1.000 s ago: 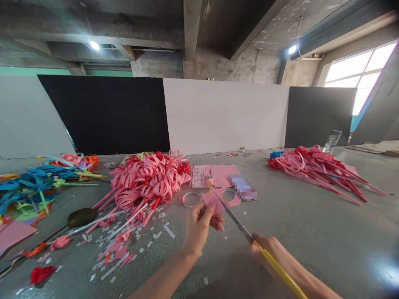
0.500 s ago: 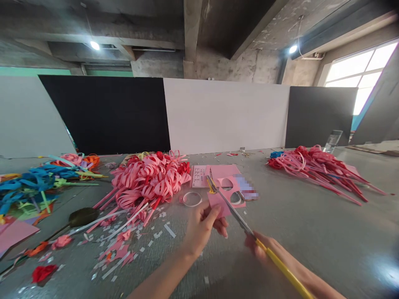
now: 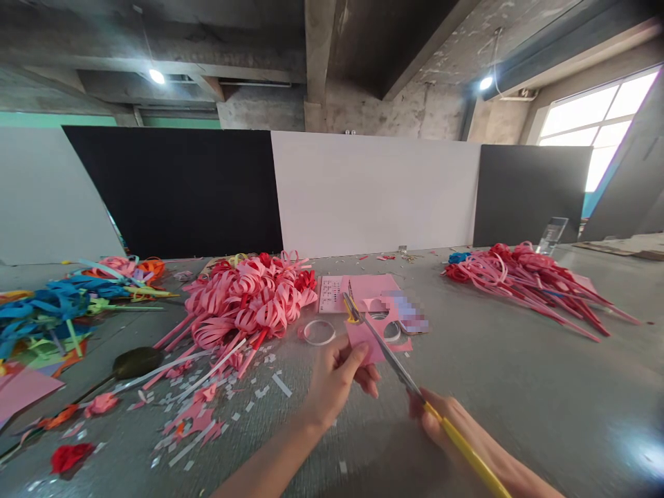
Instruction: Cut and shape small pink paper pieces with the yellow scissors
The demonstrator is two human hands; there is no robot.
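Note:
Between the thumb and fingers of my left hand (image 3: 339,373) is a sheet of pink paper (image 3: 367,340) with round holes cut out of it. My right hand (image 3: 440,418) is closed round the yellow handle of a pair of scissors (image 3: 397,363). The metal blades point away and to the left, lying across the pink paper. A roll of clear tape (image 3: 319,333) lies on the table just beyond my left hand. Behind the held paper are a printed sheet (image 3: 330,294) and flat pink paper (image 3: 378,282).
A large heap of pink paper-strip flowers (image 3: 249,297) lies left of my hands, with paper scraps (image 3: 200,418) before it. Blue paper flowers (image 3: 57,304) are at far left. More pink and red flowers (image 3: 523,277) lie at right, near a clear container (image 3: 552,235). Upright panels (image 3: 376,194) stand behind.
The cut edge of the pink paper on the right of the blades has shifted and spread slightly. My hands stay in nearly the same place; the right hand's grip has moved a little.

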